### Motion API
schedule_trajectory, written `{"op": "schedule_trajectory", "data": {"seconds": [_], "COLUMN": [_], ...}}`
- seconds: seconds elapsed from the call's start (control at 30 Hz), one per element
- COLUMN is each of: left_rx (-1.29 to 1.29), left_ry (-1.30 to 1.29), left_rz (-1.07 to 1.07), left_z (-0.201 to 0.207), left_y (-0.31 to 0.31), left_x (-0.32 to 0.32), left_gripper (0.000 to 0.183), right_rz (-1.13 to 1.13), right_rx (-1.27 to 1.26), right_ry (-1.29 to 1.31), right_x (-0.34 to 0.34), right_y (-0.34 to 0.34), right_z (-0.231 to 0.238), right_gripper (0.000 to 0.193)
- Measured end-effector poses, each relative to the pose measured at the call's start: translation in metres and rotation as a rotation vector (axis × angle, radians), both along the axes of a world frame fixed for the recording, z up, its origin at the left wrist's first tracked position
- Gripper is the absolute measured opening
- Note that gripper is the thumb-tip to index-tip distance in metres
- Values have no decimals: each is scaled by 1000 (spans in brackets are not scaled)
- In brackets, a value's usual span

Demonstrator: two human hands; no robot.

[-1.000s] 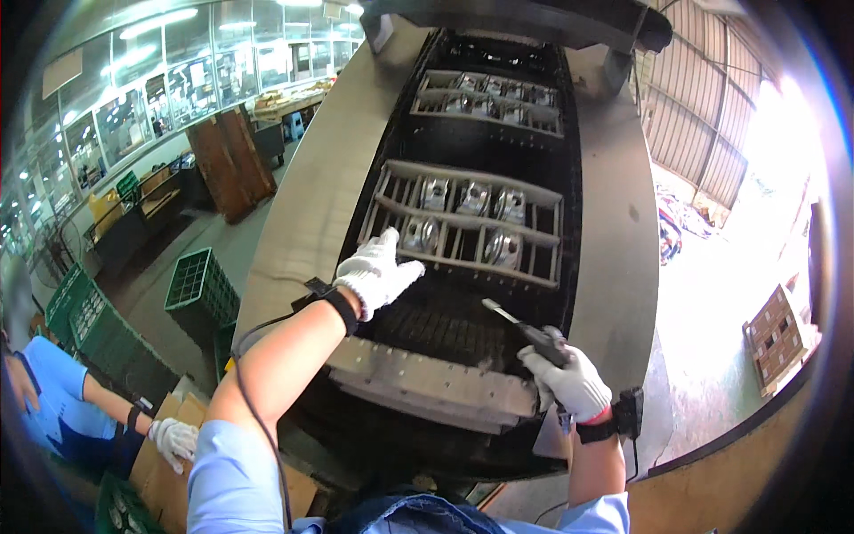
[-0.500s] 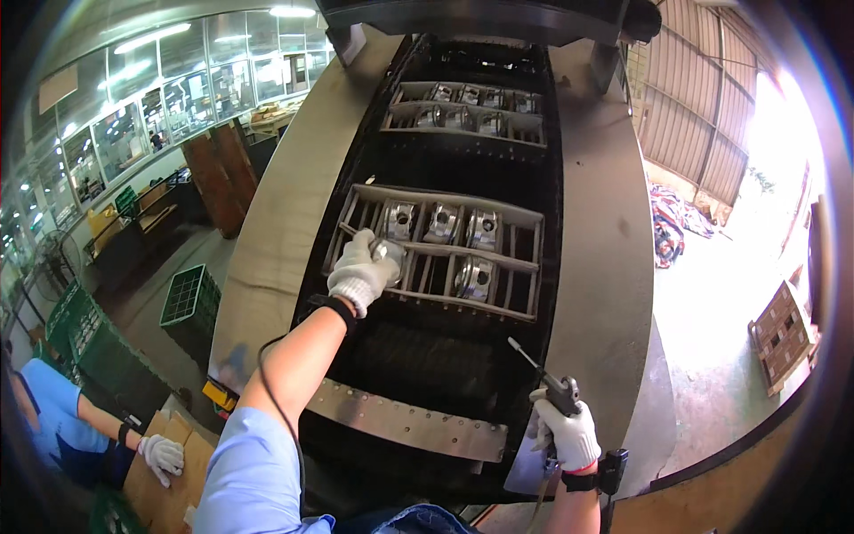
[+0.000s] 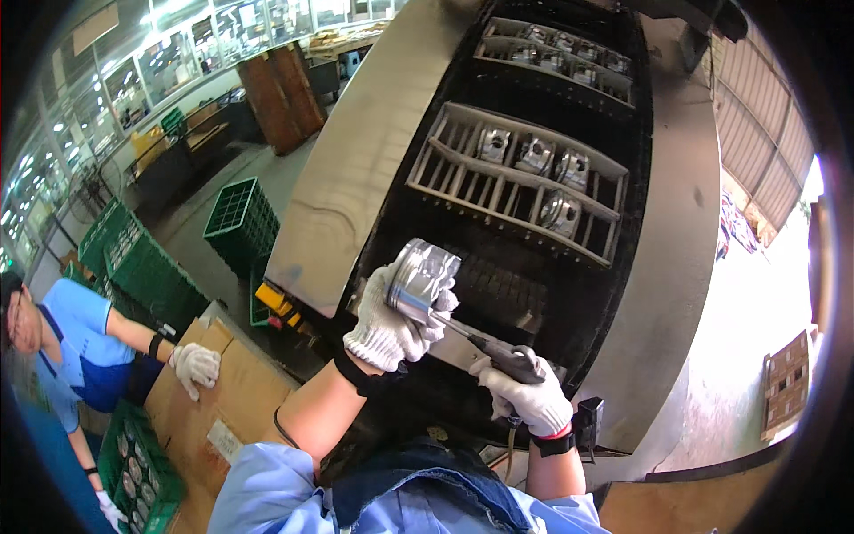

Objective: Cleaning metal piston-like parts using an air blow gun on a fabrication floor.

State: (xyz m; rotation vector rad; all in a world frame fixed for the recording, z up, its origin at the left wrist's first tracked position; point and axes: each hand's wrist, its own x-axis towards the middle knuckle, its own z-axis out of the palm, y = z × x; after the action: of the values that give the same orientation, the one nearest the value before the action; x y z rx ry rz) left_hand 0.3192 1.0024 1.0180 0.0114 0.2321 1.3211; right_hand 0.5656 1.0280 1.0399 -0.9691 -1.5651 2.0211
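a factory workshop: beyond the hands [image 3: 387, 327], a black conveyor-like bed [image 3: 534, 100] bears racks [image 3: 470, 117] of shiny metal pistons [image 3: 535, 155]; to their left stand green crates [image 3: 242, 230] and, farther off, a windowed partition [image 3: 182, 55]; well to their right, a corrugated wall [image 3: 759, 125] rises.

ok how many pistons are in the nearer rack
4: three pistons side by side in the far row, one piston in the near row, in front of the rightmost.

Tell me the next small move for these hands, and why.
Probably, the right hand should sweep its gun-shaped tool along the metal piston: the left hand holds the piston up, and the tool's thin shaft points toward it.
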Motion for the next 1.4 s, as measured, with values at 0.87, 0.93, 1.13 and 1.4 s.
{"op": "schedule_trajectory", "data": {"seconds": [0.87, 0.93, 1.13, 1.4], "left_rx": [-1140, -1404, -764, 555], "left_ry": [1485, 1996, 2506, 2683], "left_rz": [648, 239, 631, 525], "left_z": [-159, -157, -83, 55], "left_y": [-387, -411, -302, 40], "left_x": [-159, -171, -147, 14], "left_gripper": [35, 42, 55, 69], "right_rz": [900, 708, -385, -773], "right_rx": [75, 115, 160, 201], "right_ry": [-297, -223, -178, -205], "right_x": [-130, -116, -1, 117], "right_y": [-103, -80, 13, 41], "right_z": [-65, -35, -6, -3], "right_gripper": [46, 55, 25, 13]}}
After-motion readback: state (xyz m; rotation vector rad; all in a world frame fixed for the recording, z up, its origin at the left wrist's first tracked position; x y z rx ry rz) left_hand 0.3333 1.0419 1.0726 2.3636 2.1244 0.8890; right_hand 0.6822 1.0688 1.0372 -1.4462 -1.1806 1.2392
